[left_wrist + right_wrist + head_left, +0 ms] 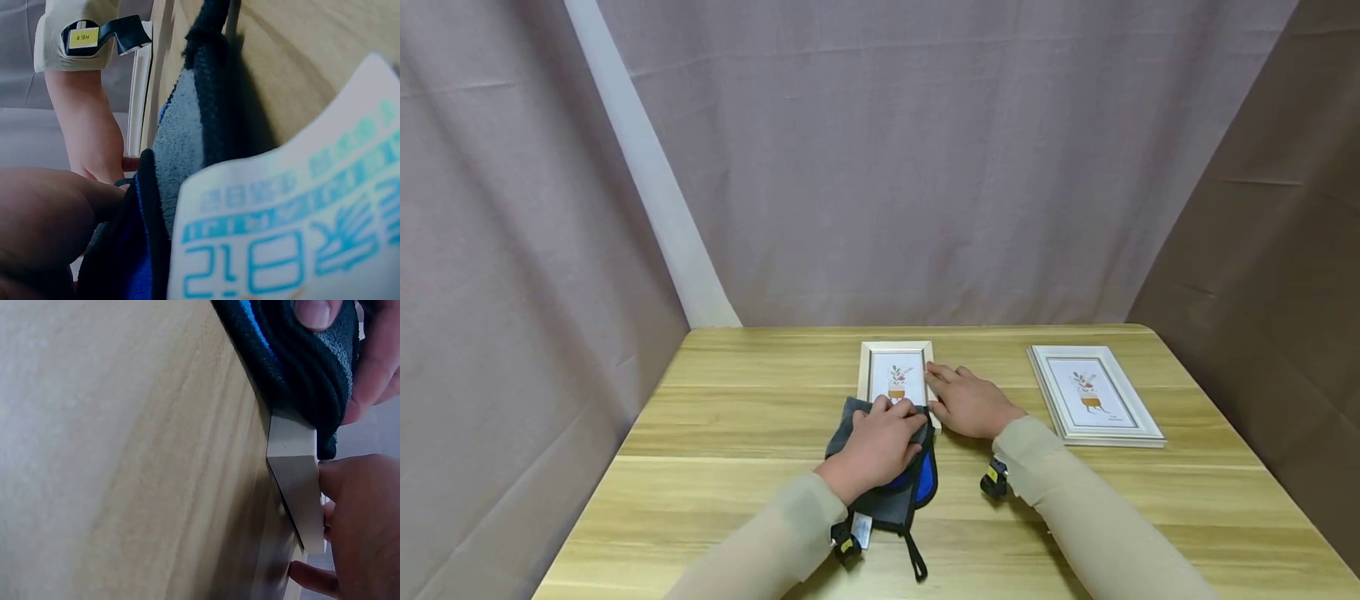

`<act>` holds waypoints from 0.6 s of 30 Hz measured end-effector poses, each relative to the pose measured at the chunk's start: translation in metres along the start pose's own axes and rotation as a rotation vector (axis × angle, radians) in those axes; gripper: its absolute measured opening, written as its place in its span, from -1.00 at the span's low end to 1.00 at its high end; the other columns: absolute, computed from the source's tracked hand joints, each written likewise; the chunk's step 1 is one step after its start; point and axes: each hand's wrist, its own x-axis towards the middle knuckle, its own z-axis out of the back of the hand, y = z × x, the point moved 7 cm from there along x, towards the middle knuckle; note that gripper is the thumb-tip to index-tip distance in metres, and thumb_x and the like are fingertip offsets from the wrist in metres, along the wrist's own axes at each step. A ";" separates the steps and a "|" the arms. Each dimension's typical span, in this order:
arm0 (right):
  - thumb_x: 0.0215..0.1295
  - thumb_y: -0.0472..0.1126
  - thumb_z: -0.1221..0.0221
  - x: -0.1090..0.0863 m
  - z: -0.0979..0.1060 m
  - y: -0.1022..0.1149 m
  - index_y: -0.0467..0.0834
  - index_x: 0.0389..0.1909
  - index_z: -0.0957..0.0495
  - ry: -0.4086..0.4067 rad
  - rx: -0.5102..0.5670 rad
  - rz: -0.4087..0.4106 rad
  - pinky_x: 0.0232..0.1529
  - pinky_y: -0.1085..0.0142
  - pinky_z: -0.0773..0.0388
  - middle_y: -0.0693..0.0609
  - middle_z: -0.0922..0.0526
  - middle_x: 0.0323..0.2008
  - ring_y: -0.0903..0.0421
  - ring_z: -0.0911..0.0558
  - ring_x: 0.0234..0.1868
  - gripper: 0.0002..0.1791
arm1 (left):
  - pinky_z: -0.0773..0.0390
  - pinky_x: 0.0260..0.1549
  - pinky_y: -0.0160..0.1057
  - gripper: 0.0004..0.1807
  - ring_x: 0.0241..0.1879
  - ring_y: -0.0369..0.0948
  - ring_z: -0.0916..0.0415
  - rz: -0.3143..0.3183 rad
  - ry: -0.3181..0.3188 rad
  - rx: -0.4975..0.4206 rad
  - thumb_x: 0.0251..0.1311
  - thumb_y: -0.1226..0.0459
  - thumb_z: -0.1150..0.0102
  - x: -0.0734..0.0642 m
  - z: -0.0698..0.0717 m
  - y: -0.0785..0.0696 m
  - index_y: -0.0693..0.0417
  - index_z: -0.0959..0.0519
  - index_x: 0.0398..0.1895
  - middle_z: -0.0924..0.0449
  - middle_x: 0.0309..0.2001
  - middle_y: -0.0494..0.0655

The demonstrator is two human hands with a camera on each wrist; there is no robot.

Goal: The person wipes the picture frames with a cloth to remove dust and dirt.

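A dark grey and blue cleaning cloth (880, 508) with black edging and a hanging loop lies bunched over the lower part of a cream picture frame (863, 367). My left hand (880, 442) grips the cloth from above; its thumb presses the folded layers in the right wrist view. A white printed label (275, 231) hangs from the cloth. My right hand (973, 404) rests at the frame's right side, fingers spread, fingertips touching the border near the cloth. The frame, holding a flower-vase picture, lies face up; its lower end is hidden under the cloth.
On the right of the wooden table (730, 417) lies a white picture frame (1093, 396) with a similar vase picture, close to my right forearm. Grey curtains (910, 167) hang behind the table's back edge.
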 end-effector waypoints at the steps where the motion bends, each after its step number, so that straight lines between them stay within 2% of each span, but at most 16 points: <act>1: 0.76 0.05 -0.04 0.000 0.000 0.000 -0.23 0.69 -0.30 -0.001 0.001 0.003 0.45 -0.30 -0.40 -0.18 -0.24 0.69 -0.43 -0.37 0.55 -0.32 | -0.44 -0.29 -0.02 -0.52 0.07 -0.07 -0.38 -0.001 -0.003 0.001 0.59 -0.04 -0.29 0.000 0.000 -0.001 -0.27 -0.64 0.49 -0.54 0.37 -0.23; 5: 0.76 0.05 -0.05 0.000 0.001 0.000 -0.23 0.68 -0.31 -0.006 -0.004 0.013 0.42 -0.29 -0.43 -0.19 -0.26 0.69 -0.43 -0.40 0.53 -0.32 | -0.50 -0.26 0.03 -0.52 0.09 -0.06 -0.38 0.012 0.000 -0.009 0.59 -0.04 -0.29 0.001 -0.002 0.000 -0.28 -0.64 0.49 -0.54 0.37 -0.23; 11: 0.76 0.06 -0.04 0.001 -0.002 -0.002 -0.23 0.68 -0.30 0.003 0.000 0.028 0.50 -0.27 -0.34 -0.20 -0.25 0.69 -0.41 -0.36 0.56 -0.32 | -0.56 -0.20 0.09 -0.51 0.13 -0.06 -0.38 0.024 0.021 -0.001 0.60 -0.07 -0.25 0.000 -0.004 0.003 -0.28 -0.62 0.50 -0.53 0.39 -0.22; 18: 0.75 0.08 -0.04 0.001 0.000 -0.003 -0.21 0.69 -0.29 -0.007 0.000 0.023 0.48 -0.26 -0.38 -0.17 -0.25 0.69 -0.41 -0.38 0.55 -0.30 | -0.57 -0.19 0.11 -0.51 0.12 -0.07 -0.38 0.047 0.027 -0.015 0.58 -0.10 -0.26 -0.005 -0.003 0.014 -0.26 -0.64 0.47 -0.55 0.36 -0.22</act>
